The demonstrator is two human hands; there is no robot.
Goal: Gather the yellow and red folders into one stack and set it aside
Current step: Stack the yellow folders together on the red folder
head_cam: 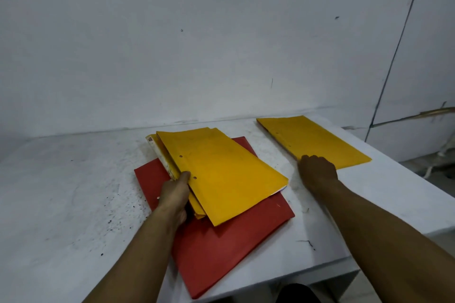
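From my feed: left hand (176, 194) is clamped on the spine side of the yellow bundle (221, 177), thumb on top near the punch holes, fingers tucked under, so it's holding the bundle w/ its near edge lifted a bit off the red folder (221, 248) underneath. Right hand (317, 171) lies palm-down on the near corner of the lone yellow folder (312, 141), off to the right by the desk (73, 192) edge. Fingers are curled over the corner; I can't tell if it has pinched anything yet or is just pressing.

Risks as I read them:
- The bundle isn't squared. Several yellow covers are fanned out and white sheets poke out at the far-left end and the near-right corner. Gripped from one side only, the loose inner sheets could slide out if it gets tilted or lifted fast.
- The red folder is only being rested on, not gripped. Dragging the bundle across could skew it or nudge it toward the front edge, where its near corner already sits about at the lip.
- The lone yellow folder is flat and thin. A pull w/o a real pinch may just skid it, and it's near the right edge, so a slip outward could tip it off.
- Desk is gritty w/ dark specks; could catch the edges.
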